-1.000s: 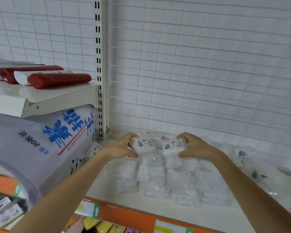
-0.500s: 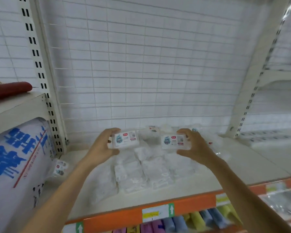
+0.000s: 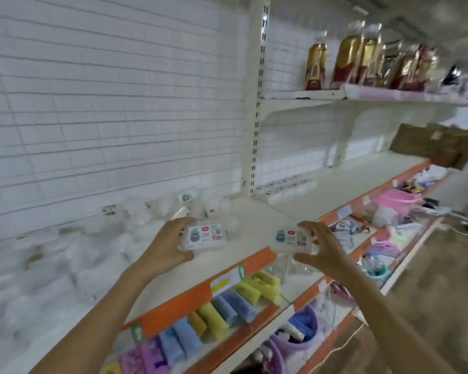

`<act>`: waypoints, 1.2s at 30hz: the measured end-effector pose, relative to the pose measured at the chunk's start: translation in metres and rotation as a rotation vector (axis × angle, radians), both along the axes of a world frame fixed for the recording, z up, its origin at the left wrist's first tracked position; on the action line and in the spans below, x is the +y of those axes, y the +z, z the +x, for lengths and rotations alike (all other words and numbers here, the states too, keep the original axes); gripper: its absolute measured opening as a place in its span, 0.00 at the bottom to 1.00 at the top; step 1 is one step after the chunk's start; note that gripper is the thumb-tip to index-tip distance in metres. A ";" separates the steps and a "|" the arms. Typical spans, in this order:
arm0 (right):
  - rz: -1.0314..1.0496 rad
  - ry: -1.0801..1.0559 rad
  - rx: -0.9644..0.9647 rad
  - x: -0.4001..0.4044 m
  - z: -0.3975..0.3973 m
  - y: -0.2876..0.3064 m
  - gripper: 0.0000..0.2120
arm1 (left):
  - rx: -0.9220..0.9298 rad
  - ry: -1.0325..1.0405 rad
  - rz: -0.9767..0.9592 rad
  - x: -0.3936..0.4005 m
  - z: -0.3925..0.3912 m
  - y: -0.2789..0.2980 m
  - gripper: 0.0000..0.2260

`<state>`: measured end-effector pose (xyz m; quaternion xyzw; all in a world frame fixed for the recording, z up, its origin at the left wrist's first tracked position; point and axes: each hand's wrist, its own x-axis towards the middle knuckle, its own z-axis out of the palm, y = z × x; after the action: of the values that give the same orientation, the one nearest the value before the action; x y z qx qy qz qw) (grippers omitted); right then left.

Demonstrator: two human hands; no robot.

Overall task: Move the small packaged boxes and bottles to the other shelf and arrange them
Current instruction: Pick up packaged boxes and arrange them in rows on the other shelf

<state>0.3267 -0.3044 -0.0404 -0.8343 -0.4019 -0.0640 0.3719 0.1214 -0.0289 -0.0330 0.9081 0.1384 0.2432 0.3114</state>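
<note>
My left hand (image 3: 164, 248) grips a small clear packaged box (image 3: 204, 236) with a white label and a cartoon figure. A matching small box (image 3: 292, 238) sits in my right hand (image 3: 323, 251), out past the shelf's orange front edge (image 3: 254, 263). Both boxes hang in the air above that edge. Behind them on the white shelf (image 3: 146, 287) lie a blurred pile of white packets (image 3: 65, 263) and several small clear bottles (image 3: 179, 205) against the back grid. To the right, the neighbouring shelf (image 3: 343, 182) carries a row of small boxes (image 3: 284, 184) at its back left corner.
A slotted white upright (image 3: 256, 103) divides the two shelf bays. Above right, a higher shelf (image 3: 319, 94) holds gold and red packaged bottles (image 3: 346, 60). A brown cardboard box (image 3: 438, 147) sticks out at the far right. Coloured rolled cloths (image 3: 214, 317) fill the lower shelf.
The view has swung right and both hands have carried their boxes rightward, from over the packet pile to the shelf's front edge. The neighbouring bay has come into view.
</note>
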 end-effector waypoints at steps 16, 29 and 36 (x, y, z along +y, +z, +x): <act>-0.027 -0.175 0.174 -0.202 0.144 -0.052 0.32 | 0.057 -0.074 -0.224 -0.167 0.195 -0.058 0.33; -0.048 -0.045 0.202 -0.150 0.304 -0.041 0.34 | 0.003 0.031 -0.195 -0.130 0.342 -0.053 0.27; -0.134 0.129 0.159 -0.091 0.393 -0.021 0.30 | 0.046 0.149 -0.168 -0.094 0.401 -0.049 0.29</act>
<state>0.7199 -0.3953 -0.0612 -0.8322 -0.4272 0.0535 0.3495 0.5225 -0.1233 -0.0823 0.8715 0.2323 0.2324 0.3641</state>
